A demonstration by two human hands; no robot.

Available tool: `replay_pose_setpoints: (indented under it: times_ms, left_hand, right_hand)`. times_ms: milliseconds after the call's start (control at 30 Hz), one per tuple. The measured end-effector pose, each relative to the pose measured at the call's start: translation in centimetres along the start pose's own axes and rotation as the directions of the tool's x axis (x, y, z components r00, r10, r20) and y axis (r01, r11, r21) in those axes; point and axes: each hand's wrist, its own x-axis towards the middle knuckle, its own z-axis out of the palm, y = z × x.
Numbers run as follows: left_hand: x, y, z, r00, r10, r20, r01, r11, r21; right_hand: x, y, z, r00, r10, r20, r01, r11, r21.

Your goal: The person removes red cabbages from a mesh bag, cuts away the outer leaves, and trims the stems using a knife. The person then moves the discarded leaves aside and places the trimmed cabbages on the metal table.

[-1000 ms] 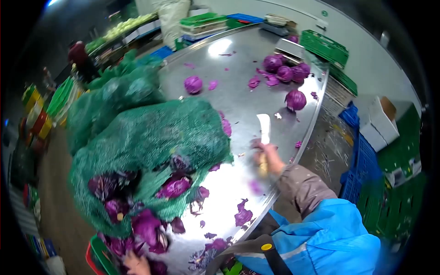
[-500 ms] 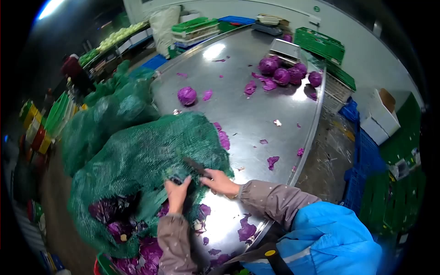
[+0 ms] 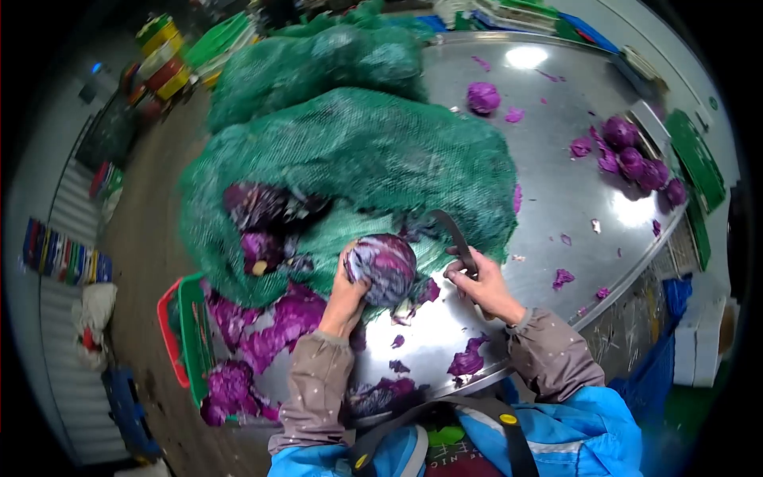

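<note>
The left hand [image 3: 347, 296] cups a round purple cabbage head [image 3: 383, 268] from its left side, near the steel tabletop's [image 3: 548, 191] near edge, against the big green mesh sack [image 3: 358, 159]. Just right of the cabbage, the right hand [image 3: 483, 286] is closed around a dark-bladed knife [image 3: 455, 237], blade angled up toward the sack.

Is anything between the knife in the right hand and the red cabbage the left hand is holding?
Nothing visible. The left hand grips the red cabbage above the steel table; the knife in the right hand is just beside it across an open gap. The green net sack lies behind both.
</note>
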Motion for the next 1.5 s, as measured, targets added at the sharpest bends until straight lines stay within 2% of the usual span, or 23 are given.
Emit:
replay_pose_setpoints:
  times_ms: [67,133,200,233,267,333,400,467,533,600,800,867,933,1000,1067,1100,1133,1200,1233,1333,1367,1467,1500]
  left_hand:
    - [-4.2,2.4,-1.1,0.996,0.06,0.073,-0.077,0.961,0.265]
    - [-8.3,4.4,-1.1,1.0,0.011,-0.006,-0.007,0.869,0.495]
    - [-11.2,3.7,-2.9,0.988,0.061,-0.142,0.093,0.501,0.861]
    - [-12.3,3.0,-3.0,0.974,0.111,-0.196,0.155,0.304,0.94]
    - [-13.2,2.3,-2.8,0.97,0.213,-0.119,0.106,0.07,0.992]
    - [-13.9,1.0,-2.7,0.936,0.333,-0.119,0.09,0.101,0.991]
    - [-13.9,0.3,-2.8,0.915,0.383,-0.126,0.092,0.106,0.99]
    - [-13.6,0.2,-2.8,0.917,0.367,-0.159,0.072,0.241,0.968]
    - [-13.3,0.4,-2.9,0.918,0.36,-0.166,0.078,0.248,0.966]
    - [-12.8,0.5,-2.9,0.923,0.344,-0.173,0.088,0.249,0.965]
    - [-11.6,0.3,-2.5,0.907,0.38,-0.179,0.119,0.177,0.977]
    - [-11.1,0.1,-2.5,0.894,0.363,-0.263,0.178,0.25,0.952]
    - [-11.8,-0.6,-1.3,0.913,0.398,-0.092,0.071,0.067,0.995]
    - [-13.0,-2.6,-0.1,0.889,0.456,0.035,-0.011,-0.054,0.998]
    - [-14.0,-2.0,-1.9,0.898,0.424,-0.12,0.001,0.27,0.963]
    - [-14.8,-1.6,-3.0,0.906,0.408,-0.113,-0.02,0.308,0.951]
    - [-15.9,-1.5,-4.1,0.912,0.396,-0.108,-0.039,0.346,0.938]
    - [-18.1,-2.0,-5.4,0.937,0.33,-0.117,0.0,0.335,0.942]
    - [-18.5,-2.2,-5.7,0.937,0.323,-0.135,0.0,0.387,0.922]
    - [-18.5,-2.7,-5.4,0.925,0.333,-0.185,-0.004,0.494,0.869]
    - [-18.1,-2.8,-5.1,0.92,0.338,-0.198,-0.003,0.512,0.859]
    - [-17.1,-3.0,-4.2,0.911,0.395,-0.119,-0.076,0.443,0.894]
    - [-17.0,-2.6,-3.7,0.906,0.389,-0.168,-0.064,0.518,0.853]
  right_hand:
    - [-0.7,-0.7,1.5,0.999,-0.026,0.04,0.029,0.997,-0.07]
    - [-1.5,-0.1,2.8,0.975,-0.171,0.141,0.201,0.95,-0.24]
    - [-2.3,0.3,4.8,0.927,-0.274,0.257,0.351,0.874,-0.335]
    - [-2.7,0.8,5.8,0.894,-0.286,0.345,0.401,0.855,-0.329]
    - [-3.0,1.2,6.9,0.852,-0.296,0.432,0.45,0.836,-0.315]
    - [-4.3,1.6,9.2,0.805,-0.366,0.466,0.556,0.739,-0.38]
    - [-5.3,1.2,10.4,0.798,-0.26,0.544,0.553,0.675,-0.489]
    - [-5.9,0.6,10.8,0.78,-0.274,0.562,0.593,0.609,-0.527]
    - [-6.1,0.6,11.0,0.769,-0.283,0.573,0.623,0.535,-0.571]
    - [-6.0,1.4,11.1,0.784,-0.24,0.573,0.62,0.343,-0.705]
    - [-3.2,2.5,12.3,0.792,-0.354,0.497,0.591,0.243,-0.769]
    - [-1.8,3.1,12.4,0.797,-0.334,0.504,0.594,0.277,-0.755]
    - [-0.9,6.6,13.0,0.829,-0.312,0.465,0.543,0.246,-0.803]
    - [0.6,5.8,13.3,0.877,-0.042,0.478,0.464,0.329,-0.823]
    - [-0.2,5.1,13.1,0.839,-0.04,0.543,0.499,0.456,-0.737]
    - [-0.1,5.5,12.9,0.818,-0.056,0.573,0.488,0.595,-0.639]
    - [-0.4,5.5,12.6,0.813,-0.051,0.58,0.492,0.594,-0.637]
    - [-1.6,3.0,12.5,0.894,-0.039,0.447,0.275,0.834,-0.478]
    - [-2.0,2.0,12.4,0.877,-0.038,0.48,0.265,0.87,-0.416]
    - [-4.0,-0.2,13.0,0.865,-0.138,0.483,0.349,0.857,-0.38]
    - [-4.2,0.6,13.9,0.814,-0.403,0.417,0.549,0.769,-0.329]
    - [-5.5,0.9,13.7,0.825,-0.352,0.442,0.541,0.718,-0.438]
    - [-5.7,0.3,13.5,0.831,-0.301,0.467,0.523,0.709,-0.473]
